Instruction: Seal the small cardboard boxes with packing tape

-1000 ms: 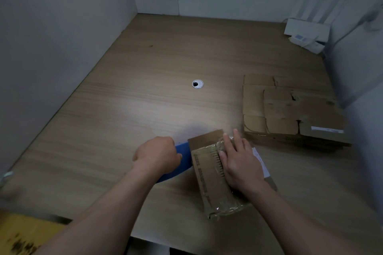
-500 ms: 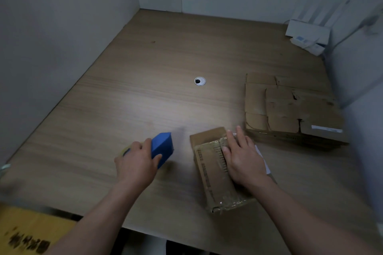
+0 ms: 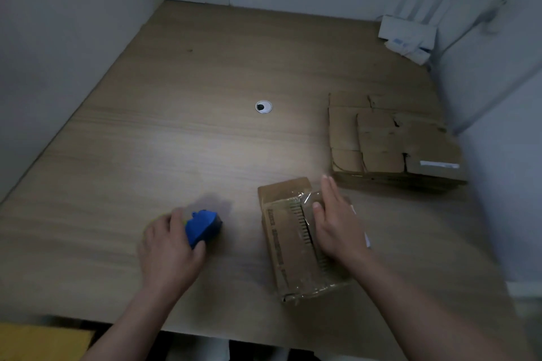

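A small cardboard box [image 3: 289, 246] lies on the wooden table [image 3: 176, 141] near its front edge, with clear packing tape over its top. My right hand [image 3: 337, 226] rests flat on the box's right half, fingers straight. To the left, on the table, sits a blue tape dispenser [image 3: 202, 227]. My left hand [image 3: 168, 246] grips the dispenser from behind, fingers curled round it. A gap of bare table separates the dispenser from the box.
A stack of flattened cardboard boxes [image 3: 390, 141] lies at the right. A round cable hole [image 3: 263, 106] sits mid-table. A white device [image 3: 406, 36] stands in the far right corner. Grey walls enclose left, back and right. Something yellow [image 3: 44, 341] shows below the front edge.
My left hand has carried the blue dispenser away from the box to the left and set it down on the table. My right hand stays flat on the box.
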